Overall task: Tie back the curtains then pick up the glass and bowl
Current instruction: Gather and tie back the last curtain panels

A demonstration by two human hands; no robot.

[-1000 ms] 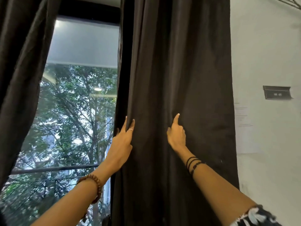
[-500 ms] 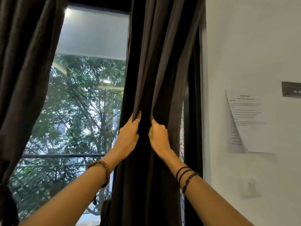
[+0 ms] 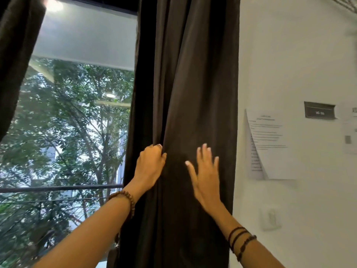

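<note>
Curtain: right curtain [image 3: 193,93] hangs between window [image 3: 77,113] and wall [image 3: 289,55], loosely bunched, no tie seen.
Left hand [image 3: 149,167]: fingers curled, gripping a fold at the curtain's window edge.
Right hand [image 3: 205,176]: fingers spread, flat against the cloth.
Progress: early by my reading; gathering under way, tying and pick-up left.
Count: two curtains, left curtain [image 3: 15,55] at frame edge; two hands; glass and bowl out of view.
Beyond: one paper [image 3: 270,144] on the wall.

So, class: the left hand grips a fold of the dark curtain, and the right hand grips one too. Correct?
Not quite. The head view shows the right hand open, fingers spread flat against the dark curtain. Only the left hand grips a fold.
</note>
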